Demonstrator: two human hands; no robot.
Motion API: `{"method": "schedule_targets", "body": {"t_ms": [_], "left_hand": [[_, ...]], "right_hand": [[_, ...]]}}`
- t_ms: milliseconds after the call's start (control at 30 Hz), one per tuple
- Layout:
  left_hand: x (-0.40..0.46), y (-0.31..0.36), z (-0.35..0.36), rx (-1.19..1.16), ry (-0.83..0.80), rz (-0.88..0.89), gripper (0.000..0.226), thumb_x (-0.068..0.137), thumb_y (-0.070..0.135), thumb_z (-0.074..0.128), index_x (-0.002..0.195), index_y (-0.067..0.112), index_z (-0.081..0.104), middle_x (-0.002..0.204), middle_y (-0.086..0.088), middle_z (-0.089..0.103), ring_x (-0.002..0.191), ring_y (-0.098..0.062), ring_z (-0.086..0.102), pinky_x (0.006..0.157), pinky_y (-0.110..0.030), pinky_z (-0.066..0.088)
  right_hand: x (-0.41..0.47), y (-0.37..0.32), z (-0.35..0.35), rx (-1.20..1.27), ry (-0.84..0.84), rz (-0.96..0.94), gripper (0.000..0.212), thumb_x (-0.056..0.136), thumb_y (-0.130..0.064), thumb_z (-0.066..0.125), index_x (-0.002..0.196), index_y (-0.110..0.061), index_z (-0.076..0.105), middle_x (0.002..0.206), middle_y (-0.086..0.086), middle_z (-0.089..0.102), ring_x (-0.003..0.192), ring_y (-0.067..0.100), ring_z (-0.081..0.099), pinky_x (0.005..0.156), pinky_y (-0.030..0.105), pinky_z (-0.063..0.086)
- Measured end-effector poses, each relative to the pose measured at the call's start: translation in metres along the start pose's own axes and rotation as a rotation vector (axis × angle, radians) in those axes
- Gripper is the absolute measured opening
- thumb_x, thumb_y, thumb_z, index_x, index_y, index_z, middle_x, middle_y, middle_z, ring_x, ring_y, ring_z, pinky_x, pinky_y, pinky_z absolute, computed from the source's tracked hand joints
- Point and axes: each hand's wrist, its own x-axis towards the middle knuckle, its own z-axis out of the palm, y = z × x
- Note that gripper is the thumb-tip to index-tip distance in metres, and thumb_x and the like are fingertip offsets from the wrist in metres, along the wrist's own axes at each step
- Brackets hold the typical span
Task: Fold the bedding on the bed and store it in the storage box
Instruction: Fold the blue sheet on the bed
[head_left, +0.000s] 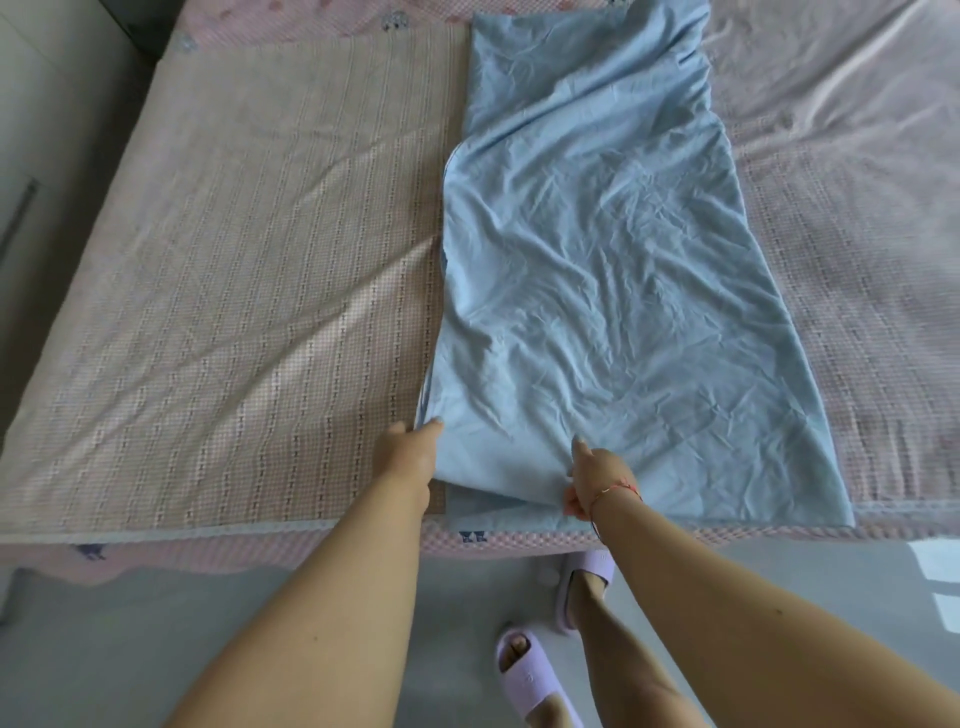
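We held the near end of the blue sheet (592, 270), lying in a long folded strip down the bed (234, 260), left hand (410, 449) pinching its corner, right hand (595, 478) gripping its edge, presumably to fold it again.

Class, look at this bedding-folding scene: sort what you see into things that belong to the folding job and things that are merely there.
Belongs to the job:
- blue sheet, folded into a long strip on the bed
- left hand, pinching its near left corner
- right hand, gripping its near edge
- bed, the work surface

Just there:
- purple slippers on the person's feet
- red wrist cord
- grey floor
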Motion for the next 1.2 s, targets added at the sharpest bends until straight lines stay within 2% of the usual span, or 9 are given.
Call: {"method": "schedule_targets", "body": {"t_ms": [100,267,467,567,767,900,1000,1067,1200], "left_hand": [[-0.003,0.005,0.0,-0.094,-0.018,-0.019,0.038,0.074,0.028,0.075,0.101,0.006,0.061,0.103,-0.014,0.068,0.091,-0.032,0.067,0.087,-0.049,0.055],[-0.016,-0.023,-0.014,0.037,0.049,-0.069,0.027,0.085,0.017,0.072,0.103,0.003,0.057,0.102,-0.014,0.063,0.09,-0.03,0.063,0.082,-0.039,0.053],[-0.027,-0.03,-0.018,0.539,0.154,-0.061,0.035,0.085,0.012,0.065,0.117,-0.001,0.059,0.121,-0.021,0.061,0.107,-0.036,0.06,0.081,-0.038,0.05],[-0.035,-0.012,-0.003,0.7,0.246,0.237,0.036,0.087,0.015,0.061,0.122,0.009,0.055,0.128,-0.019,0.051,0.12,-0.037,0.046,0.096,-0.041,0.041],[-0.041,-0.008,0.063,1.136,-0.111,0.791,0.054,0.094,0.037,0.05,0.146,0.029,0.036,0.16,-0.002,0.015,0.144,-0.024,0.016,0.116,-0.037,0.017],[-0.036,-0.007,0.083,1.315,-0.56,0.634,0.041,0.1,0.04,0.04,0.104,0.007,0.065,0.12,-0.014,0.06,0.109,-0.03,0.056,0.092,-0.036,0.043],[-0.029,0.004,0.101,1.27,-0.353,0.837,0.035,0.098,0.034,0.041,0.122,0.017,0.06,0.138,-0.005,0.05,0.125,-0.025,0.045,0.103,-0.035,0.038],[-0.025,0.01,0.114,1.372,-0.449,0.844,0.045,0.098,0.038,0.041,0.141,0.025,0.044,0.155,-0.001,0.031,0.141,-0.025,0.028,0.114,-0.038,0.026],[-0.025,0.029,0.131,1.335,-0.383,0.791,0.034,0.097,0.035,0.041,0.116,0.018,0.064,0.126,-0.007,0.06,0.117,-0.029,0.054,0.095,-0.035,0.044]], "right_hand": [[-0.017,-0.002,0.008,0.102,0.064,0.076,0.049,0.095,-0.051,0.029,0.109,-0.006,0.042,0.081,0.02,0.067,0.064,0.032,0.067,0.063,0.038,0.056],[-0.021,0.013,0.009,0.214,0.286,0.247,0.081,0.088,-0.065,0.027,0.145,-0.01,0.01,0.126,0.026,0.055,0.106,0.043,0.06,0.096,0.052,0.046],[-0.032,0.023,-0.033,0.077,0.461,0.068,0.049,0.096,-0.05,0.031,0.121,-0.01,0.043,0.117,0.018,0.059,0.108,0.036,0.055,0.089,0.041,0.039],[-0.024,0.016,-0.051,-0.111,0.45,-0.12,0.042,0.098,-0.044,0.03,0.113,-0.013,0.053,0.12,0.016,0.057,0.113,0.033,0.049,0.093,0.039,0.036],[-0.003,0.013,-0.074,-0.87,0.096,-0.452,0.049,0.098,-0.053,0.017,0.14,-0.039,0.038,0.152,-0.01,0.031,0.141,0.016,0.023,0.113,0.038,0.015],[0.006,0.007,-0.109,-0.954,0.245,-0.238,0.063,0.097,-0.055,0.01,0.074,-0.02,0.058,0.089,0.003,0.066,0.095,0.024,0.059,0.107,0.043,0.03],[0.019,-0.011,-0.12,-0.863,0.29,-0.471,0.052,0.097,-0.053,0.02,0.115,-0.022,0.059,0.129,0.004,0.057,0.12,0.026,0.05,0.103,0.039,0.034],[0.023,-0.018,-0.12,-0.889,0.101,-0.531,0.052,0.098,-0.054,0.02,0.144,-0.034,0.033,0.154,-0.007,0.027,0.142,0.017,0.024,0.113,0.039,0.021],[0.031,-0.021,-0.134,-0.948,0.0,-0.2,0.053,0.098,-0.052,0.02,0.134,-0.025,0.048,0.143,0.001,0.046,0.129,0.025,0.043,0.102,0.039,0.034]]}}
